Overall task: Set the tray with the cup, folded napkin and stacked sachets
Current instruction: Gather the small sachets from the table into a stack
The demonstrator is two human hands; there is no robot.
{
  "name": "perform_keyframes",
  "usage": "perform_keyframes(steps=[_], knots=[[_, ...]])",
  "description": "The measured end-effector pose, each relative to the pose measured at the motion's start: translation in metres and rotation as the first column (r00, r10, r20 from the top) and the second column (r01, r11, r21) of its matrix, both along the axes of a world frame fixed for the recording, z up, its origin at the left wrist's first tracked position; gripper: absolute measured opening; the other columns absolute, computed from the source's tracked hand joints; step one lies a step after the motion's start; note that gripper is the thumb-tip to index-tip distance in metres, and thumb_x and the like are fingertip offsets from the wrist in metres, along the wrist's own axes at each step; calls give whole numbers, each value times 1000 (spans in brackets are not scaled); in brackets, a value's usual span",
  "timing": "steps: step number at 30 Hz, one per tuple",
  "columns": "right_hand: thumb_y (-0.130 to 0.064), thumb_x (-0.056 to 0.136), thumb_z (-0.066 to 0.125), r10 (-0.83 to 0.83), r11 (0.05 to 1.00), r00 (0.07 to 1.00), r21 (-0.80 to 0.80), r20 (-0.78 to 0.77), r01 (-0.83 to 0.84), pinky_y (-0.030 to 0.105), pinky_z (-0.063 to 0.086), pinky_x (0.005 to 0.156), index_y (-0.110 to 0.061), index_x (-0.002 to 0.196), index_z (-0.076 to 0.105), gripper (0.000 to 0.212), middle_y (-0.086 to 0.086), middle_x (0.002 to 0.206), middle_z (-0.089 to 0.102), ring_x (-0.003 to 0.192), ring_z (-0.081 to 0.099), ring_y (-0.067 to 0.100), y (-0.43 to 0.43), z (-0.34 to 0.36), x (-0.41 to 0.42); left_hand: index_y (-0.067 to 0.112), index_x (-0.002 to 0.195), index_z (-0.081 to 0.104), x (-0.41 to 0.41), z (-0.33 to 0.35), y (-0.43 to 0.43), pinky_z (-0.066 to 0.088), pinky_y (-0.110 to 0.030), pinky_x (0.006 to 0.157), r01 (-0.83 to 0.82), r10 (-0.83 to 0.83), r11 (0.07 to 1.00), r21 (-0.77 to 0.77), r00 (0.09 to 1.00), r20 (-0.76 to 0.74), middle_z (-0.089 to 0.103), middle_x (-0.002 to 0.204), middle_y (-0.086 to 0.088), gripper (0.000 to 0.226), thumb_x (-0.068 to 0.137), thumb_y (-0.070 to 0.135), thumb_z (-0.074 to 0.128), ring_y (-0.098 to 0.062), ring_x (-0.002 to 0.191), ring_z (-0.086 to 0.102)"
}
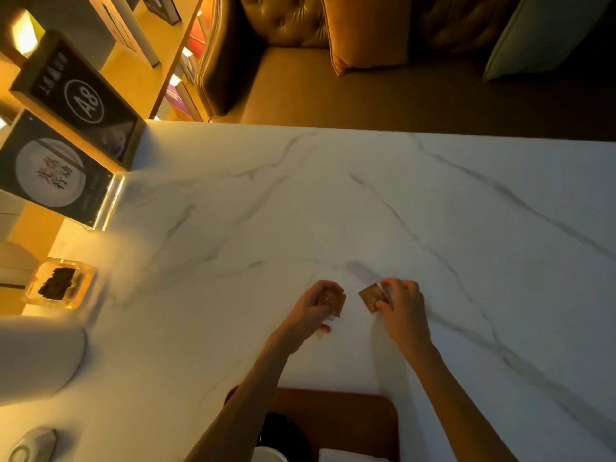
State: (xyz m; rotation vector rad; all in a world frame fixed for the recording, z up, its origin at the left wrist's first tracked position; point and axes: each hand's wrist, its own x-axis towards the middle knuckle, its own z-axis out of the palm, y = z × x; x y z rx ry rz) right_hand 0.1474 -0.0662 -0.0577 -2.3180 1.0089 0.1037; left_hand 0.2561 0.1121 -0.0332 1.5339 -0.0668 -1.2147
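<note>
Now both arms reach forward over the table (333, 195), left hand (313, 308) and right hand (405, 308) each pinching a brown sachet (371, 298).

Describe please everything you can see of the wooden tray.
The tray looks like reddish-brown wood with a rounded corner. It lies flat on the white marble table at the near edge, partly cut off by the frame and crossed by the left forearm. On it sit something dark and round, a white rim, and a white folded napkin.

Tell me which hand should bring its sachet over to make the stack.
Probably right. The right hand pinches one sachet by its edge, mostly free. The left hand cups its sachets against the table, a steadier base. The tray sits near both.
</note>
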Motion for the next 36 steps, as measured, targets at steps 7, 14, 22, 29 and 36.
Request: perform_keyframes(steps=[7,14,22,29,36], knots=[[-10,87,65,162,987,986,-8,-48,-163,39,48,96,-26,125,56,42,10,130,38,117,44,30,-3,-5,-3,26,106,65,-12,-12,-8,57,-31,68,-85,83,995,61,996,36,56,107,3,38,85,-1,50,-18,86,60],[-25,83,71,-68,989,998,130,-19,70,30,46,69,-14,95,56,22,2,90,60,86,57,23,-5,14,-1,26,107,66,-14,-9,1,55,-30,68,-69,70,997,36,997,-16,54,108,3,39,85,-3,51,-19,89,57],[-28,93,59,-393,687,919,678,41,263,32,61,66,-18,116,52,25,6,110,65,91,68,20,62,25,3,25,118,59,-18,-6,7,51,-34,71,-57,45,991,-118,993,-109,63,106,-6,42,83,2,60,-22,92,62],[-38,87,65,-381,732,923,627,54,265,27,59,66,-18,105,59,27,0,98,68,88,67,19,87,9,5,31,144,37,-6,4,13,55,-26,75,171,-172,985,21,957,232,55,122,-9,57,96,6,57,-22,100,61],[-20,88,66,37,968,936,219,351,-120,12,47,88,-29,139,44,56,-19,119,53,106,57,-1,79,5,32,39,153,-5,30,10,0,50,-39,100,507,-582,805,309,569,581,44,137,-10,109,82,-21,51,-27,119,53]])
